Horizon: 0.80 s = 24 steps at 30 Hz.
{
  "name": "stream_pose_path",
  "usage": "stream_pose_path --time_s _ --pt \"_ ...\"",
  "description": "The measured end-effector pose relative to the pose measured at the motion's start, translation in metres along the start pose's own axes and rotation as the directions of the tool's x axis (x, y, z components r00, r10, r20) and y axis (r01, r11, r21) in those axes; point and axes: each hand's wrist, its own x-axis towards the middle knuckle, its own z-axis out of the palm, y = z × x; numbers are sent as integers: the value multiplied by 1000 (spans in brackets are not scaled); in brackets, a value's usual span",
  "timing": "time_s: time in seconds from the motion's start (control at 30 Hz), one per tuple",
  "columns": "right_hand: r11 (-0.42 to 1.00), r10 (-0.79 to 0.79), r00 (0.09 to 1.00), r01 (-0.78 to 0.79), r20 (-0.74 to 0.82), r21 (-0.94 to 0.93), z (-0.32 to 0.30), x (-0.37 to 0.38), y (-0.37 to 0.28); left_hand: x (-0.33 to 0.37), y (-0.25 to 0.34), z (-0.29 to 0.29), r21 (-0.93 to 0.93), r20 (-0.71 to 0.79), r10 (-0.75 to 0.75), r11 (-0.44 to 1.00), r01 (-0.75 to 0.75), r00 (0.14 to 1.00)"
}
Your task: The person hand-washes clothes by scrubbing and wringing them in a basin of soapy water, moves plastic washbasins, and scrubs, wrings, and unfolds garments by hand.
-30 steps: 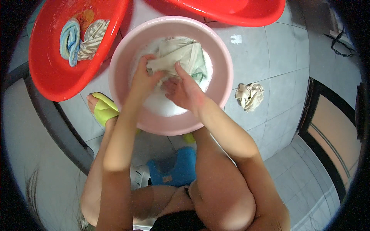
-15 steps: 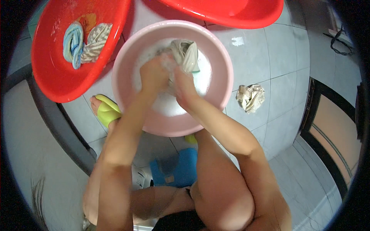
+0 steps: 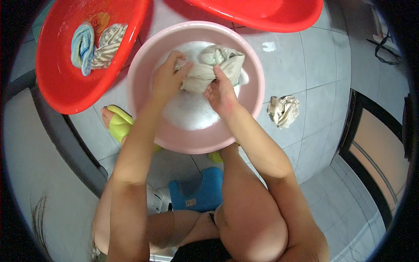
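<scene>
A pale grey-beige cloth, wet and bunched (image 3: 214,65), is held between two bare hands inside a round pink plastic basin (image 3: 139,105). The cloth lies toward the far side of the basin, above whitish, foamy water (image 3: 192,113); its left part stretches between the hands, while its thicker, folded part bulges out beyond the right hand.

The left hand (image 3: 170,75) pinches the left end of the cloth, with the thumb and fingers bent around it. The right hand (image 3: 221,91) has its thumb laid over the middle of the cloth and its fingers curled below, gripping the near edge; how firmly it presses, I cannot tell.

To the left of the pink basin stands a red plastic basin (image 3: 56,74), tilted in view, holding a rolled light-blue towel with yellowish stripes (image 3: 82,49) beside a beige-and-white patterned cloth (image 3: 109,46). Part of a second red basin (image 3: 266,19) shows at the upper edge. A crumpled cream cloth (image 3: 283,111) lies on the grey tiled floor (image 3: 283,56), right of the pink basin and apart from it. A yellow-green slipper (image 3: 121,126) is on the person's left foot, and a blue plastic stool (image 3: 196,194) stands between the legs.
</scene>
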Motion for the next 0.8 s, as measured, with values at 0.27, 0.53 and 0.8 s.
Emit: stream_pose_path --time_s 0.27,0.53,0.8 --pt "954 227 953 -260 -202 -151 -24 27 12 12 -31 27 510 230 -224 857 79 947" --pt "915 316 932 -348 -176 -204 6 14 3 -9 -50 75 -163 -541 -282 959 230 792" --pt "876 463 858 -481 224 33 15 1 -36 -89 74 36 -101 -41 305 946 -308 951"
